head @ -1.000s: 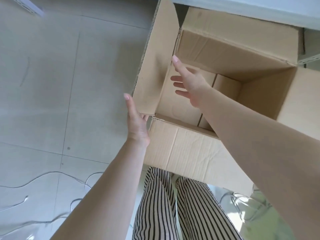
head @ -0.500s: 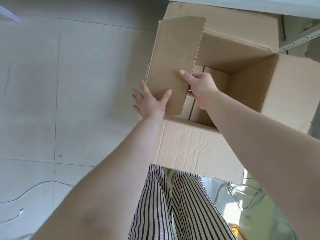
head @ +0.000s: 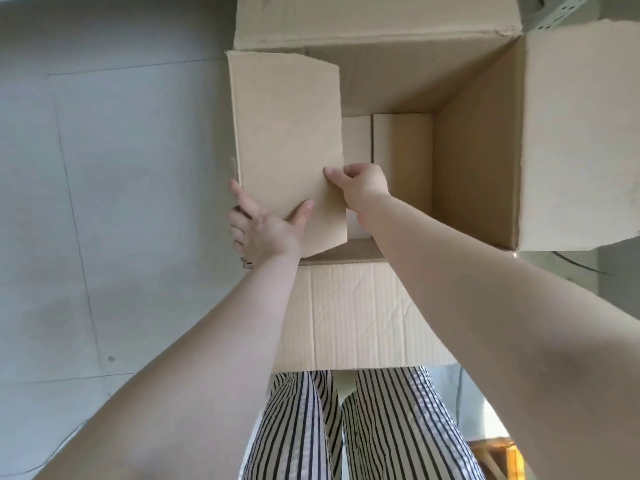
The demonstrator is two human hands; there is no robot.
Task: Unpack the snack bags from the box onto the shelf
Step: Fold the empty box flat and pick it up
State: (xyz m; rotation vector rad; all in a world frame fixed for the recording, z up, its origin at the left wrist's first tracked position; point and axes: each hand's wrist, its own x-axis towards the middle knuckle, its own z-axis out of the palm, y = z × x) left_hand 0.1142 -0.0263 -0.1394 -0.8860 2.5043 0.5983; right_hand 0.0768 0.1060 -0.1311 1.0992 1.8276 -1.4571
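Held the left flap [head: 287, 147] of the box [head: 363, 313] from both sides: left hand [head: 266, 233] cupped round its near outer corner, thumb on top and fingers underneath, right hand [head: 360, 188] pinching its inner edge, fingers curled beneath. Found no snack bags in view; beyond the right grip, only bare cardboard bottom [head: 401, 157] and walls. Judged the unpacking finished or nearly so, with the flap now apparently being folded shut. Could not confirm bags on the shelf [head: 550, 19], only a metal corner of it showing far past the box. Stood close behind on the grey floor [head: 121, 202].
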